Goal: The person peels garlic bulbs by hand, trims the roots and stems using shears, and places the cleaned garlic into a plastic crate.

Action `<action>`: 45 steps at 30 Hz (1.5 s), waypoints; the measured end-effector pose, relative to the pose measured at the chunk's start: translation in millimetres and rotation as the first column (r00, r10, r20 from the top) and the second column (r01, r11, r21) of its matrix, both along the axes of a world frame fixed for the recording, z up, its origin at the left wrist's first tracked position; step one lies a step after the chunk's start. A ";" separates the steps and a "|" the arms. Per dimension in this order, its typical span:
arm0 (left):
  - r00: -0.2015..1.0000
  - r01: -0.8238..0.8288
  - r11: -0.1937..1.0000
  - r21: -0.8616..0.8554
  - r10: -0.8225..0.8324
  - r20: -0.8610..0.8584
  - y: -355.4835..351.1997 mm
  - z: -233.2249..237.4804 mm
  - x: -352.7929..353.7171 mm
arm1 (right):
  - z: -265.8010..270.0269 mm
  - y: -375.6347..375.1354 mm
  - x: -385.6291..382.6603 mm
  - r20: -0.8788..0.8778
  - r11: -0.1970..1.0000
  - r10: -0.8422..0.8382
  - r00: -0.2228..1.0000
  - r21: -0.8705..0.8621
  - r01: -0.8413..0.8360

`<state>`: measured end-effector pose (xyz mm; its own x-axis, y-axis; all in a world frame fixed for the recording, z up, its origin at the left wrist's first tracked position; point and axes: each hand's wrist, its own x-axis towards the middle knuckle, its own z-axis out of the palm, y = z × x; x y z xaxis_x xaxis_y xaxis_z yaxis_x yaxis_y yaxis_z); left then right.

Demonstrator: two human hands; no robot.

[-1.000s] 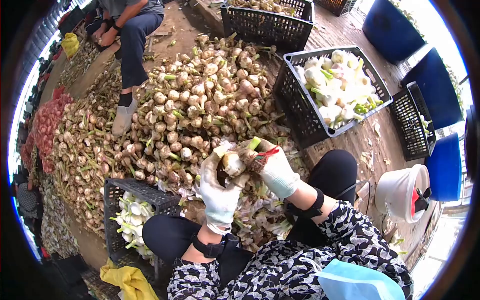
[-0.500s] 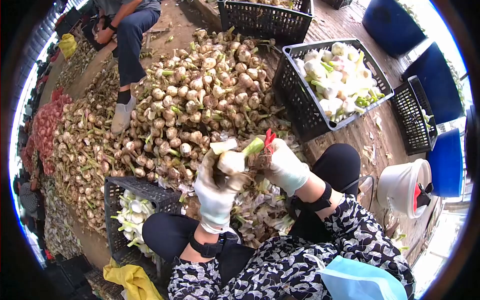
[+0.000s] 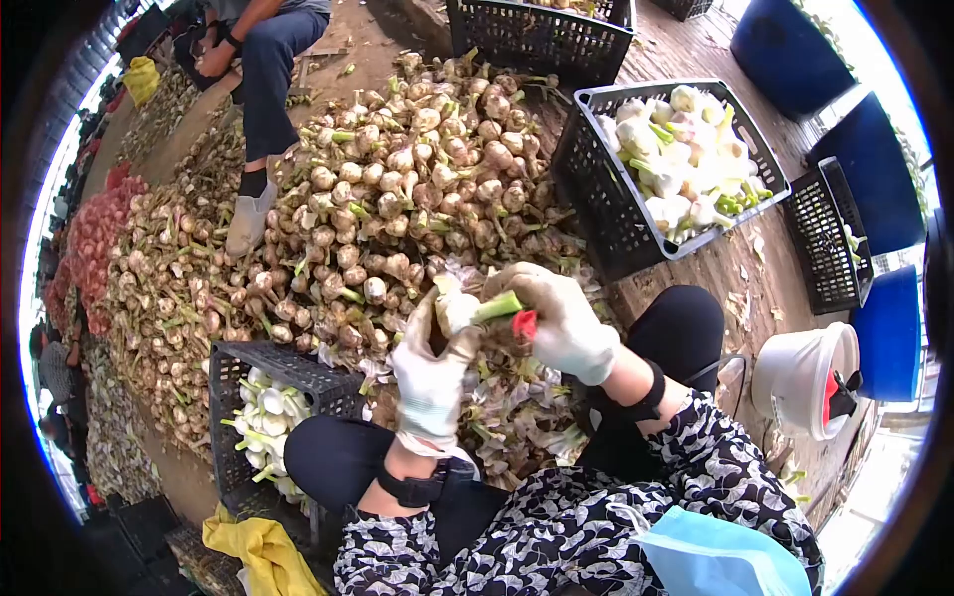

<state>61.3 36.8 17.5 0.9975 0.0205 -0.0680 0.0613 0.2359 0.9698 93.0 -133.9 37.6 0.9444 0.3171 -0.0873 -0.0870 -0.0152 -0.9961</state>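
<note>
My left hand [image 3: 429, 370], in a whitish glove, is closed around a garlic bulb [image 3: 456, 312] whose green cut stem points right. Close beside it, my right hand [image 3: 566, 323] is gloved too, its fingers curled around a tool with a red part [image 3: 525, 324]; the rest of the tool is hidden by the fingers. Both hands meet above a large heap of unpeeled garlic [image 3: 397, 179]. Loose skins [image 3: 517, 422] lie below them, between my knees.
A black crate of white garlic [image 3: 681, 164] stands at the upper right, another crate [image 3: 273, 422] at the lower left. A white bucket [image 3: 795, 377] and blue tubs [image 3: 884, 333] are at the right. A co-worker's leg [image 3: 266, 109] reaches the heap at the upper left.
My right hand has turned over and its fingers now reach across the bulb's top. The red part has dropped lower, and the bulb's stem now points more level to the right.
</note>
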 end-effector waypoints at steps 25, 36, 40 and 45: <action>0.924 0.138 0.809 -0.572 -0.312 -0.219 6.4 0.3 -7.7 | -49.7 -20.2 9.3 -0.186 0.992 -0.085 0.979 -0.112 0.065; 0.973 0.171 0.928 0.332 -0.212 0.092 21.8 -18.1 -3.8 | -38.1 -6.2 2.3 -0.181 0.969 0.248 0.952 0.045 -0.244; 0.978 0.204 0.964 0.172 -0.210 0.018 18.0 -14.0 -6.7 | -33.7 5.1 0.7 -0.211 0.991 0.130 0.969 -0.011 -0.135; 0.968 0.140 0.983 -0.120 -0.162 -0.190 17.7 1.8 -2.4 | -36.1 -2.0 2.2 -0.286 0.999 0.019 0.958 0.048 -0.006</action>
<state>58.8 54.6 19.3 0.9548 -0.1471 -0.2584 0.2925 0.3089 0.9050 95.2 -135.9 1.5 0.8779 0.3390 -0.3383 -0.3685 0.0272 -0.9292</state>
